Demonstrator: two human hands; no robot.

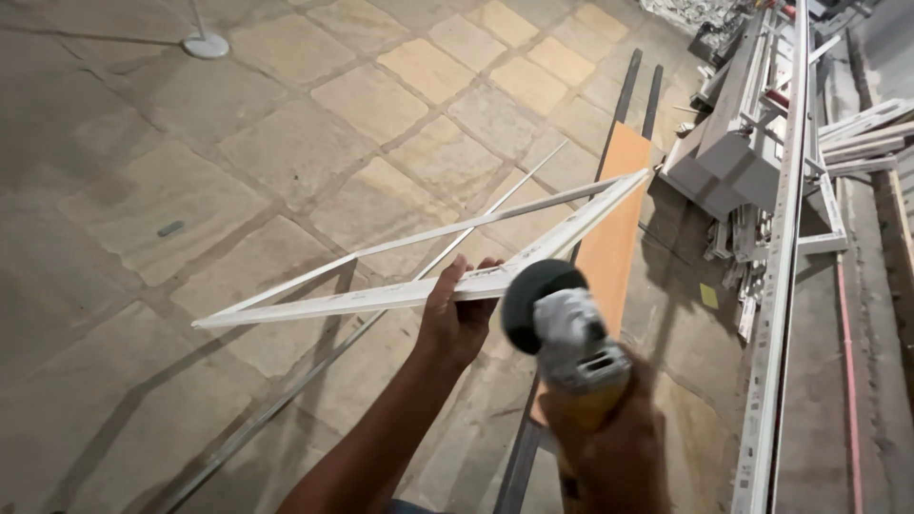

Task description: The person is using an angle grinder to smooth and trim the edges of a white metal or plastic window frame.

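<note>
Frame (419, 276), white, triangular, of thin profile strips: we hold it up over the stone floor (286, 143) in our left hand (455, 319), fingers clamped on its near bar. Its long axis runs from 8 o'clock up to its pointed corner at 2 o'clock. Angle grinder (571, 338), grey-bodied with a dark disc: our right hand (619, 428) is wrapped tight around its handle, just beside the left hand at 3 o'clock. The disc sits touching or nearly touching the near bar right beside the left hand's fingertips; we cannot tell which. Orange board (614, 219) lies on the floor beyond, at 1 o'clock. Long white profile lengths (785, 247) and stacked offcuts lie well apart at 3 o'clock.
</note>
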